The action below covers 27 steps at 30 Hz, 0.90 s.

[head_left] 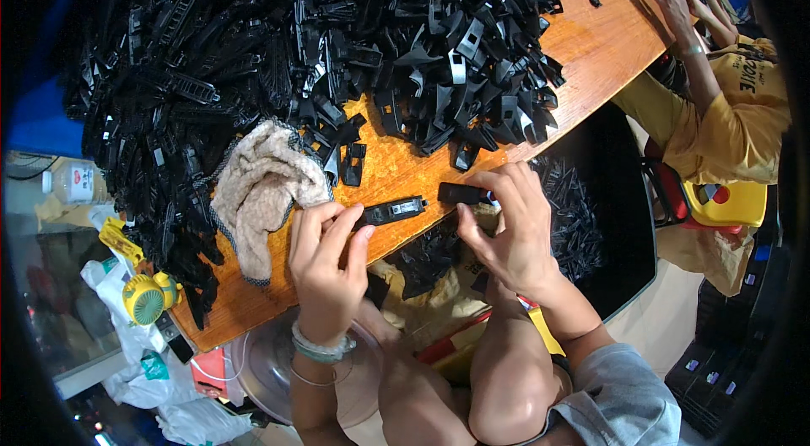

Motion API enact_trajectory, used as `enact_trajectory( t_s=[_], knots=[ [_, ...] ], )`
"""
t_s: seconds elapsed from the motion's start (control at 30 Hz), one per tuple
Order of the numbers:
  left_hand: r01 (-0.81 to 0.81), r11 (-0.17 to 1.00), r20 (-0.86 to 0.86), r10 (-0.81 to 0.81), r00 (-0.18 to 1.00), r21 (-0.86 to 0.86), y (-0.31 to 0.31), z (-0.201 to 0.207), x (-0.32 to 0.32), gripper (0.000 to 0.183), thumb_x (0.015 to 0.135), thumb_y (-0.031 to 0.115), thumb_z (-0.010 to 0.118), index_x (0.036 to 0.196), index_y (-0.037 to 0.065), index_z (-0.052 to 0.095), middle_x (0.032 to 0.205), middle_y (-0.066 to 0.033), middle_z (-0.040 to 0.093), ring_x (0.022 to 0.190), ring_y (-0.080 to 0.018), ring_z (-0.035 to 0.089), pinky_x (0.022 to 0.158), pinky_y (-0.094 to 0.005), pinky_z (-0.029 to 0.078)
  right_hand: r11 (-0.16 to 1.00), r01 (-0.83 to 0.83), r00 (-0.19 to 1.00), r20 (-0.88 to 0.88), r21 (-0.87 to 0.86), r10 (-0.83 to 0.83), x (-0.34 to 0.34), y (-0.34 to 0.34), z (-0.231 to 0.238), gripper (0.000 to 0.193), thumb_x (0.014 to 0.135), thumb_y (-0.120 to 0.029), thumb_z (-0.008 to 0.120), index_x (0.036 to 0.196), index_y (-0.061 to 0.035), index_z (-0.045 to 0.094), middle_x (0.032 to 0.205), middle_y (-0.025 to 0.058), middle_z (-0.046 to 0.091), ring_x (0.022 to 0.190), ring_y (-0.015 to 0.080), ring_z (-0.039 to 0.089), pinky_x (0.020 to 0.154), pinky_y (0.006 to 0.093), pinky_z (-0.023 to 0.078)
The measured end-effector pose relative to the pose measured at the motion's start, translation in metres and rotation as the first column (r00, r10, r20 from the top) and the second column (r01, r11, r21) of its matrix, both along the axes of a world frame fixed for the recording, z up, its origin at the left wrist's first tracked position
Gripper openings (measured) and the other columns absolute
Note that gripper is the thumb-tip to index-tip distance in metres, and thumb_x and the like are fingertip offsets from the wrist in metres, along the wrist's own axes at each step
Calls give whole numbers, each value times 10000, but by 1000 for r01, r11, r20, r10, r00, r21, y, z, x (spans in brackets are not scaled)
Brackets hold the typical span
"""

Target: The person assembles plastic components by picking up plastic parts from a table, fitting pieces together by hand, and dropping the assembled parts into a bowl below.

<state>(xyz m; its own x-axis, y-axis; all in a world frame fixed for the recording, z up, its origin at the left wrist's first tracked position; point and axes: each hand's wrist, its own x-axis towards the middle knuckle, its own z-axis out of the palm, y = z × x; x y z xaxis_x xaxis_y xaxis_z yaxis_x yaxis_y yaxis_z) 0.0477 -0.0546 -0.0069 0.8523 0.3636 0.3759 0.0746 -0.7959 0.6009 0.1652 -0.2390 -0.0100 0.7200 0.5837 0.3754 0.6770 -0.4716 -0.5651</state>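
Over the front edge of the wooden table, my left hand [331, 259] pinches the end of a long black plastic part [395, 210] with a hollow, lighter inside facing up. To its right my right hand [513, 228] grips a shorter black plastic piece [461, 193] between thumb and fingers. A narrow gap separates the two pieces. Beyond my hands lies a big heap of black plastic parts [413, 58], some ladder-like and long, others short and curved. A crumpled beige cloth [266, 180] rests just past my left hand.
A black bin [629, 218] holding dark parts stands below the orange table [603, 32] on the right. A co-worker in yellow [734, 117] sits beyond it, hands at the table. A yellow-green fan [150, 300], plastic bags [198, 421] and a bottle [80, 183] are at left.
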Motion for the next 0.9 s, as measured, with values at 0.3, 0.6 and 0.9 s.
enact_trajectory(
  t_s=[0.3,0.6,0.9],
  knots=[
    [98,992,13,-97,995,-75,7,1,2,223,751,-66,735,966,-40,683,919,-115,594,828,-271,567,718,-368,486,949,-196,906,-325,246,271,15,6,3,259,719,-29,808,961,10,726,864,98,674,809,233,622,742,336,488],
    [177,978,35,-174,984,-113,0,-2,8,222,735,-77,719,951,-40,680,920,-120,606,844,-285,571,749,-380,484,939,-288,907,-259,190,331,14,14,2,278,701,-57,815,967,-23,745,903,76,620,860,240,573,765,338,460],
    [-98,970,90,80,993,223,35,11,-7,442,714,108,830,1118,17,676,1162,-148,592,1070,-331,561,935,-427,448,876,-453,854,-203,166,479,11,9,8,262,787,-118,781,1018,-15,713,943,101,613,867,283,591,767,366,484]
  ],
)
